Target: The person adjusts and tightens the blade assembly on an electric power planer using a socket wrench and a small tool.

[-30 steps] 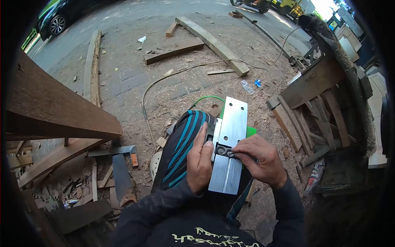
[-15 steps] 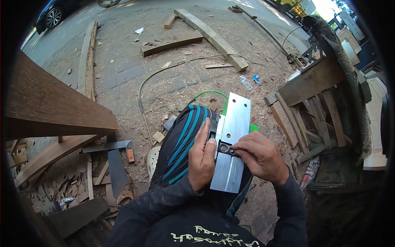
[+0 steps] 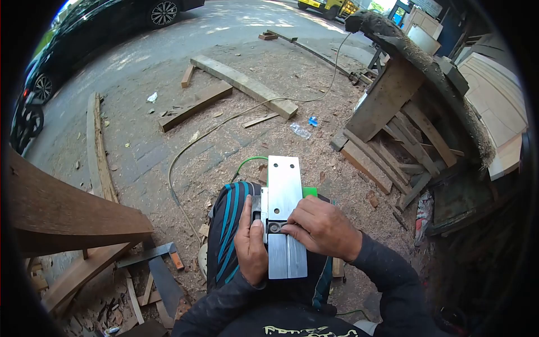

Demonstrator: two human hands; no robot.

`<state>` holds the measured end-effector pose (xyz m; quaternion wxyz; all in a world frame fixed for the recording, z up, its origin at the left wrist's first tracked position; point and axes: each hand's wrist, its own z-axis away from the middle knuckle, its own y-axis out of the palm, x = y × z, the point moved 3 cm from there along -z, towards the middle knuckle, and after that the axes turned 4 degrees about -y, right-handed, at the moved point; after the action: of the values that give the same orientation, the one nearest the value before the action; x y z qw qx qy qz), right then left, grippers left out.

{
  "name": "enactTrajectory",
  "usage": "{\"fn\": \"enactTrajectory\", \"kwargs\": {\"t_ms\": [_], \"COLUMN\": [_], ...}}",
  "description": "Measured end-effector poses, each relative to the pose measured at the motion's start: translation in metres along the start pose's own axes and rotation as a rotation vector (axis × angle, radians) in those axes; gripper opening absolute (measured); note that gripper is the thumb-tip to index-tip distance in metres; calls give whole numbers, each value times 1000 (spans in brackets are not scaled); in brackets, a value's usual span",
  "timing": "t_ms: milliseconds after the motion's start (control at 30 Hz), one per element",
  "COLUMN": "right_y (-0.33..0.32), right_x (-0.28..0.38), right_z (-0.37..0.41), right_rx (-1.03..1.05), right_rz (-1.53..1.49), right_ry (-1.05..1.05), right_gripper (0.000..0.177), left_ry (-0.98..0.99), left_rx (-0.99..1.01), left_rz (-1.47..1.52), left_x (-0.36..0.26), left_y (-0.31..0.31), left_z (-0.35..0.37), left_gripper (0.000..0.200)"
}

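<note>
An electric hand planer (image 3: 285,188) lies sole up across my lap, its flat metal plates facing me and part of its green body showing at the right. My left hand (image 3: 251,247) is closed around the planer's left side, thumb near the middle gap. At that gap, the dark cutter drum (image 3: 274,227) shows between the two sole plates. My right hand (image 3: 324,227) is closed in a pinch at the drum's right end. Its fingers hide whatever small part lies between them. Striped trousers (image 3: 227,224) show under the planer.
Thick timber (image 3: 78,202) juts in from the left, with a handsaw (image 3: 165,286) and a try square (image 3: 149,255) below it. Wooden beams (image 3: 241,84) and a cable lie on the shavings-covered ground. Scrap boards (image 3: 376,163) lean at right. A dark car (image 3: 106,33) stands on the road.
The view has swung, bringing more of the car in at upper left. My right fingertips now cover the shiny small part visible earlier at the drum. My left hand keeps hold of the planer.
</note>
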<state>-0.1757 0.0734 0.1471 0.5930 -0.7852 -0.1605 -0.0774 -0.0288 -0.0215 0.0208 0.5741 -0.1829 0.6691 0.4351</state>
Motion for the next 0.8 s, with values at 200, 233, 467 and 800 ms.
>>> {"fn": "enactTrajectory", "kwargs": {"t_ms": [200,233,467,800], "right_y": [6,6,5,4], "right_x": [-4,-5,-6,-7], "right_z": [4,5,5,4], "right_rx": [-47,-42,128,21], "right_rz": [-126,-139,8,-102], "right_ry": [-68,-85,18,-82], "right_gripper": [20,20,22,21], "left_ry": [-27,-43,9,-6], "left_rx": [34,47,-2,17], "left_rz": [58,73,111,86], "left_x": [-2,-2,0,-1], "left_y": [-1,-2,4,3], "left_z": [1,1,-1,-2], "left_gripper": [65,65,65,65]}}
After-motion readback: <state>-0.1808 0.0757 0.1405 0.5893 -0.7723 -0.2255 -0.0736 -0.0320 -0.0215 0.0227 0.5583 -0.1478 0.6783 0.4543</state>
